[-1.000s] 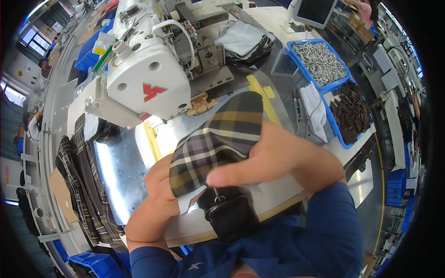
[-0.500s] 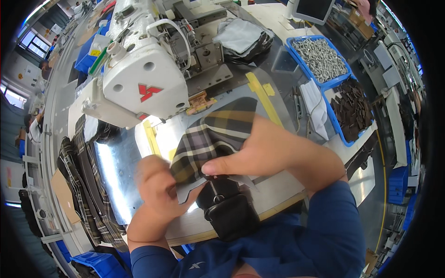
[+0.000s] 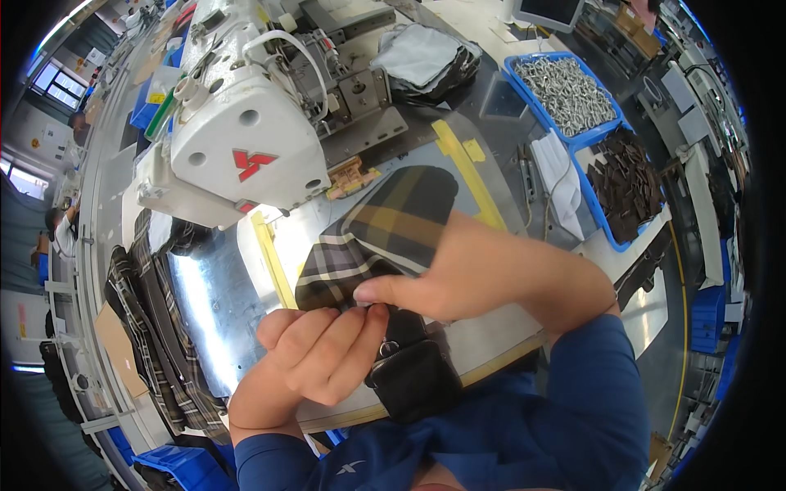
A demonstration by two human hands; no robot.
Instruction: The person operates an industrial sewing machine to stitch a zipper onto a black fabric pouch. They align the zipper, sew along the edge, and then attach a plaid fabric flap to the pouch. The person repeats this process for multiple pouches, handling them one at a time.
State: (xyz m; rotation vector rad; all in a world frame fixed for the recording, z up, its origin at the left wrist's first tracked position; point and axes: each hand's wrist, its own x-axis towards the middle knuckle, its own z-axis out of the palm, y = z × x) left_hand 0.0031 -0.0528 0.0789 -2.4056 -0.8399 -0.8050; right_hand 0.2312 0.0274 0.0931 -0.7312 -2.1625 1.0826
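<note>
Plaid fabric piece lies on the steel sewing table, near its front edge and just in front of the white sewing machine; its near end meets a black leather strap tab with a small metal ring that hangs over the front edge. Left hand pinches the junction from below-left, fingers closed on the plaid edge and strap. Right hand lies across the fabric, thumb and forefinger pressed on the same spot, so both hands are together and clamped on that joint. Looks like the align step: strap end being matched to the plaid edge before stitching. My read on the next move: hold the alignment and slide the joint back toward the needle area; it needs a flat feed with no slip between layers. Yellow tape guides sit left and right of the fabric. At the table's right edge are blue bins, one of metal hardware and one of dark leather pieces. A plaid stack hangs off the left edge.
</note>
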